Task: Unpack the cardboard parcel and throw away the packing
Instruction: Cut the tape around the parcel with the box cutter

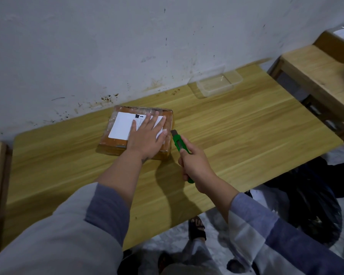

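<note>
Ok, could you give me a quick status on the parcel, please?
Left hand flat on parcel, still taped. Right hand grips green cutter, blade at parcel's right edge. Nothing in the way.

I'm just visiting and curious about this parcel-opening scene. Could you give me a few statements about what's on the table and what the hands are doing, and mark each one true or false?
1. The left hand lies flat on top of the cardboard parcel. True.
2. The right hand holds a red pair of scissors. False: it grips a green utility knife.
3. The knife's blade is at the parcel's right edge. True.
4. The parcel is already open, with its contents out. False: it is closed, wrapped in clear tape, with a white label on top.
5. A clear plastic container sits on the table near the wall. True.
</note>
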`<state>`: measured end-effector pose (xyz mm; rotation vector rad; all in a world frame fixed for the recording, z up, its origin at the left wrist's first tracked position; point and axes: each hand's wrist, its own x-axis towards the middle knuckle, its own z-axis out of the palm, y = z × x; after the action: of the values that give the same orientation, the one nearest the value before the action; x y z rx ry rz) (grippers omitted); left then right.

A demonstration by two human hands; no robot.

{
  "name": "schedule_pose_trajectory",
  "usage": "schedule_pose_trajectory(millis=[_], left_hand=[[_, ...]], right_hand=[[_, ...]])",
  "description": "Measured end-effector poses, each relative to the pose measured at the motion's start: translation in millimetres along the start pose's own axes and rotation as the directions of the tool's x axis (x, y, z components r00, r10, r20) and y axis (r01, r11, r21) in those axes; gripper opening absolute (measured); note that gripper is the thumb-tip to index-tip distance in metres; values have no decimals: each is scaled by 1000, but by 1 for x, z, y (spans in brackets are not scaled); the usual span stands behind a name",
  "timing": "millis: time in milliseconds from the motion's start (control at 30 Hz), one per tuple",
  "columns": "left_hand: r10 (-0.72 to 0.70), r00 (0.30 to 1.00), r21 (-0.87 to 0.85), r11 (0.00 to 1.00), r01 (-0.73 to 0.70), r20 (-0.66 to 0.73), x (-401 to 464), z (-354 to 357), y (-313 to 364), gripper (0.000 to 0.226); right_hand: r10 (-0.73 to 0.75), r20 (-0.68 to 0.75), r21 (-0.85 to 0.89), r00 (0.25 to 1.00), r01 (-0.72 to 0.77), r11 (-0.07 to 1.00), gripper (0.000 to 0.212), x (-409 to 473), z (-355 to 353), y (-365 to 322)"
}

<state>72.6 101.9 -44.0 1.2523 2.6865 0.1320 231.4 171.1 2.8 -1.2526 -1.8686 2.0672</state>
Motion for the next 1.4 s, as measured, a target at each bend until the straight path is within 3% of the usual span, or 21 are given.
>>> schedule_pose_trajectory(millis=[233, 433, 1033, 1233, 1400], left_hand=[[0, 1000, -5, 1000, 0, 3, 0, 0, -1, 54], [-10, 1000, 2, 1000, 10, 1, 1, 0, -1, 53], [-75, 997, -2, 997, 75, 17, 2, 1, 4, 57], [-81, 996, 7, 997, 81, 24, 0, 2, 3, 58], [-70, 997, 10, 998, 70, 33, -1, 2, 3, 58]], right_hand=[[15, -39, -100, 999, -19, 995, 47, 2, 6, 1], [-149, -57, -367, 987, 118, 923, 50, 4, 9, 7], [36, 6, -88, 999, -35, 996, 50, -19, 10, 19], [148, 110, 72, 983, -156, 985, 49, -28, 1, 18], [177, 158, 62, 971, -189, 980, 48, -34, -9, 17]])
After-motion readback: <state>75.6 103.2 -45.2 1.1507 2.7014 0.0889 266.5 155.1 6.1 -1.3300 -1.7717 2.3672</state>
